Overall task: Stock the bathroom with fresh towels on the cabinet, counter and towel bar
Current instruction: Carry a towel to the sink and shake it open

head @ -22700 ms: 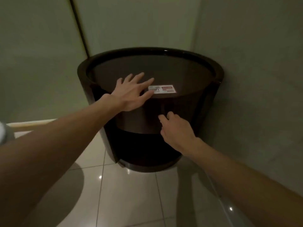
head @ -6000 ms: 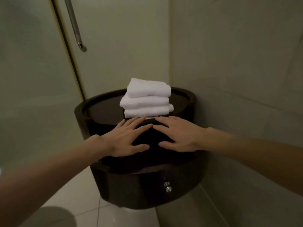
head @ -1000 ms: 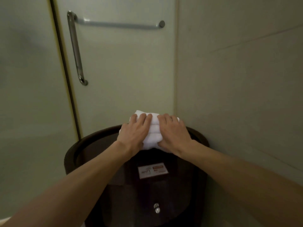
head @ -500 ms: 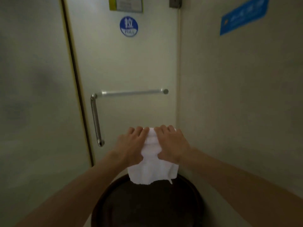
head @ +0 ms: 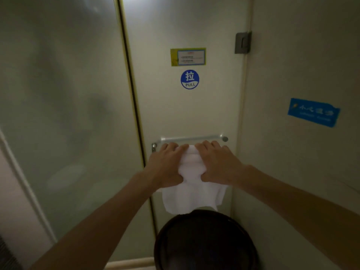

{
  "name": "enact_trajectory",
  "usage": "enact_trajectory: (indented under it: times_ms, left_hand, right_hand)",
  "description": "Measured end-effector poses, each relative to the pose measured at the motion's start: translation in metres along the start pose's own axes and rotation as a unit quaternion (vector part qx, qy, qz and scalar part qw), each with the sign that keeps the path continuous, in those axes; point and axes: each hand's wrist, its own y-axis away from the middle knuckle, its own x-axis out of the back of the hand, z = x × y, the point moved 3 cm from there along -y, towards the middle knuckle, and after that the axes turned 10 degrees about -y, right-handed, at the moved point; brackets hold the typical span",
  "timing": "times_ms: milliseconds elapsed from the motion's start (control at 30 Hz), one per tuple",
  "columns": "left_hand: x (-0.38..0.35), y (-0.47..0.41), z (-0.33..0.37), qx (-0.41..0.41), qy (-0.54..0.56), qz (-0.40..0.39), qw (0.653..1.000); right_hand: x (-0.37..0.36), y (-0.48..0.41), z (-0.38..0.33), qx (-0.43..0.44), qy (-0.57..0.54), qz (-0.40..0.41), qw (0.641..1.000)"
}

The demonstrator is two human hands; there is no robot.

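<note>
One white towel [head: 191, 193] grasped by left hand [head: 165, 166] and right hand [head: 219, 164], just below one towel bar [head: 191, 138]; one dark cabinet [head: 204, 242] underneath

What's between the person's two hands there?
In the head view, a white towel bunches between the left hand and right hand, just below the towel bar.

You are in a dim bathroom: frosted glass door [head: 181, 106] with round PULL sticker [head: 190, 79] above your grip, towel bar [head: 192, 138] just beyond.
</note>
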Motion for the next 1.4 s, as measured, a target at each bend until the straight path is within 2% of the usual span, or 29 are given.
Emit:
enact_trajectory:
  times_ms: [200,500,733,900,1033,1400]
  left_hand:
    - [0.023,0.053,-0.017,0.031,0.054,-0.01,0.998]
    - [-0.014,0.151,-0.016,0.094,0.107,-0.047,0.989]
    - [-0.042,0.205,-0.03,0.186,0.097,-0.057,0.976]
    - [-0.048,0.228,-0.035,0.265,0.059,-0.068,0.96]
    - [-0.052,0.251,-0.034,0.36,0.041,-0.086,0.928]
    - [-0.037,0.343,-0.022,0.536,0.008,-0.097,0.838]
  right_hand:
    - [0.007,0.015,-0.032,0.031,-0.059,-0.04,0.997]
    - [-0.051,0.061,-0.084,0.064,-0.139,-0.117,0.981]
    - [-0.1,0.048,-0.119,0.175,-0.17,-0.163,0.956]
    - [-0.135,0.029,-0.145,0.258,-0.19,-0.185,0.929]
    - [-0.153,0.021,-0.172,0.331,-0.204,-0.213,0.897]
    - [-0.167,0.038,-0.275,0.523,-0.218,-0.274,0.777]
